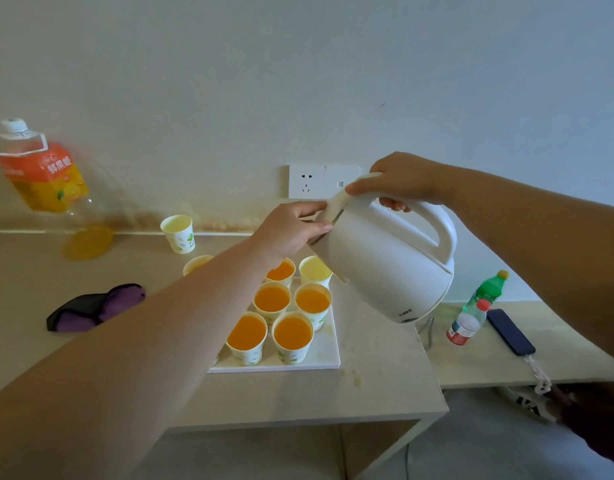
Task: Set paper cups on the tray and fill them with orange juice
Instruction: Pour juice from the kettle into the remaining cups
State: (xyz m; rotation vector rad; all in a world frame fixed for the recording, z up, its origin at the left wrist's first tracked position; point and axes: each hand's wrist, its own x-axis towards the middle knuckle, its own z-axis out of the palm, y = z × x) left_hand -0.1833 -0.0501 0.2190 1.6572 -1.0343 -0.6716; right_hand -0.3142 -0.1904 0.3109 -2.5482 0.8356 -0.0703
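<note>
A white kettle (385,261) hangs tilted over the white tray (328,355), spout down toward the back right cup (315,270), which looks pale inside. My right hand (399,181) grips the kettle's handle from above. My left hand (291,230) pinches the kettle's open lid (336,204) near the spout. Several paper cups on the tray hold orange juice, among them one at the front (293,336). My left forearm hides part of the tray's left side. Another cup (197,264) peeks out behind that arm.
A nearly empty orange juice bottle (46,181) leans at the far left. A lone paper cup (179,233) stands by the wall. A purple eye mask (96,306) lies left. Two small bottles (471,317) and a phone (509,330) sit on the lower right table. Juice spots mark the tabletop by the tray.
</note>
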